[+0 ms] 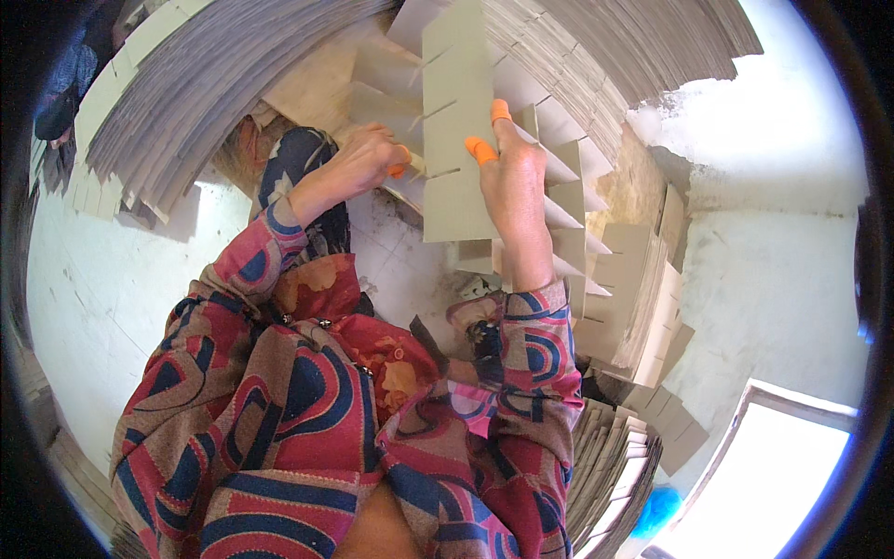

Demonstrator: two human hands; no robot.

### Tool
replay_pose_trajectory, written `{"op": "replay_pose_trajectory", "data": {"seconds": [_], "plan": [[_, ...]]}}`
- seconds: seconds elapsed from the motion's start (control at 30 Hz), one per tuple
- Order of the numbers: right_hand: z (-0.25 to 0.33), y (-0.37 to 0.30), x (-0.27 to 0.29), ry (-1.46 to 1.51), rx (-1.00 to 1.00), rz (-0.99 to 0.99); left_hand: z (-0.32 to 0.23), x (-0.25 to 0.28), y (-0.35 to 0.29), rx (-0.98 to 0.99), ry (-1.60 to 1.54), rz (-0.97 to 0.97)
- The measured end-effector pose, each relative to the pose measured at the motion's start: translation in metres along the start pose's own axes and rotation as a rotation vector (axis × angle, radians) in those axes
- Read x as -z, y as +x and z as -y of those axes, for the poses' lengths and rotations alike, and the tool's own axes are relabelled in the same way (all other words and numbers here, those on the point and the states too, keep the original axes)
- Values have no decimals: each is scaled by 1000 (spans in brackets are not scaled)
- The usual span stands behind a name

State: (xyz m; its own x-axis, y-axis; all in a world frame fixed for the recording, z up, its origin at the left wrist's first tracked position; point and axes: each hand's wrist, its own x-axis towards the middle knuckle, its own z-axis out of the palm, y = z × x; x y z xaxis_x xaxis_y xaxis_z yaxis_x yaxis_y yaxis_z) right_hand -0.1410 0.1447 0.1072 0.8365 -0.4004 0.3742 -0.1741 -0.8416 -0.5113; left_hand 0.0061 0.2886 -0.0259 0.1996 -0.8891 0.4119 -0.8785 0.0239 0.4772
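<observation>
A tall grey cardboard strip with slots (456, 121) stands up in front of me. My right hand (518, 191) grips its right edge, with orange covers on the thumb and a fingertip. To the left of the strip, my left hand (371, 156) is closed, its fingers curled beside the lower left edge. An orange cover shows there too; what those fingers pinch, if anything, is hidden. Behind the strip and under my right hand lies a partition of interlocked cardboard strips (566, 200), their pointed corners sticking out to the right.
Long stacks of grey cardboard strips curve along the far left (214, 93) and far right (643, 42). More slotted strips (619, 289) lean at the right. Another bundle (610, 466) sits at the lower right, near a blue object (657, 511) and a bright framed opening (764, 475).
</observation>
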Motion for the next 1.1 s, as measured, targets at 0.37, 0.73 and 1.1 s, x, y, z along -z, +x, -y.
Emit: {"op": "replay_pose_trajectory", "data": {"seconds": [0.37, 0.73, 1.1], "plan": [[-30, 10, -41, 54, 68, 184, 1, -11, 10, -93, -10, -106], [-30, 17, -63, -167, 19, 616, 1, -12, 12, -77, 2, -116], [-228, -16, 9, -920, -298, 40, -27, -1, 40, -150, 249, 25]]}}
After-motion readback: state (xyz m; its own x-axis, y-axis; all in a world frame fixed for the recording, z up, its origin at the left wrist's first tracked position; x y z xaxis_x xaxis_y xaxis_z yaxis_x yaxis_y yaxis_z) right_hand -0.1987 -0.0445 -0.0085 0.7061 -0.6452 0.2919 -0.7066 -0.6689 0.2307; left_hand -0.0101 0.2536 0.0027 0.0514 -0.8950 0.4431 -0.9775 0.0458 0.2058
